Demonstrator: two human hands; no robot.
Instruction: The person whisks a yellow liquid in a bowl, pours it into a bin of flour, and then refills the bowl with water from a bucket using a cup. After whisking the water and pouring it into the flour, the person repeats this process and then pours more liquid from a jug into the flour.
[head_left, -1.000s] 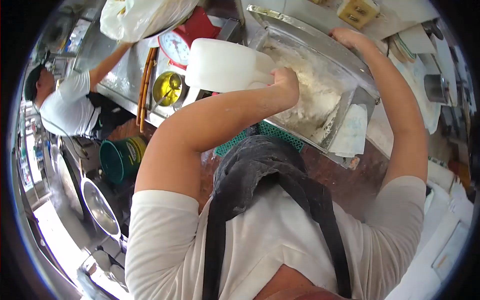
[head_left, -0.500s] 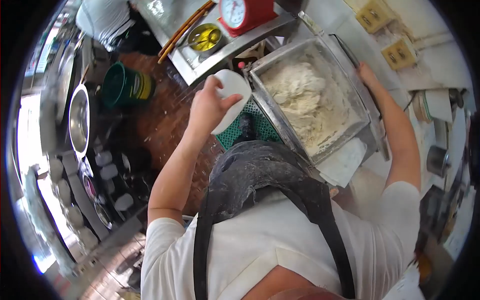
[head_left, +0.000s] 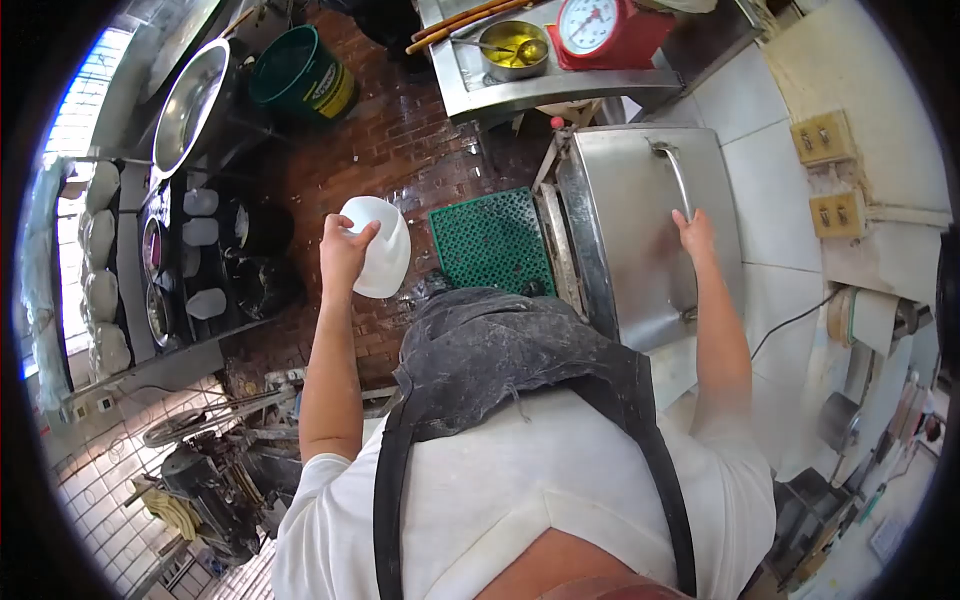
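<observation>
My left hand pinches the rim of a white plastic bowl, which is tilted on its side above the brick floor. The inside of the bowl is partly hidden from me. On the right, my right hand is closed on the long metal handle of a stainless steel lid. The lid lies down over the dough mixer's bin, so the floury dough inside is hidden.
A steel table at the top bears a red scale, a metal bowl with yellow liquid and wooden sticks. A green mat lies by my feet. A green bucket stands at upper left.
The lid has come down over the bin, covering the dough, with my right hand on its handle. My left hand and the white bowl have moved left, away from the bin. My view has turned.
</observation>
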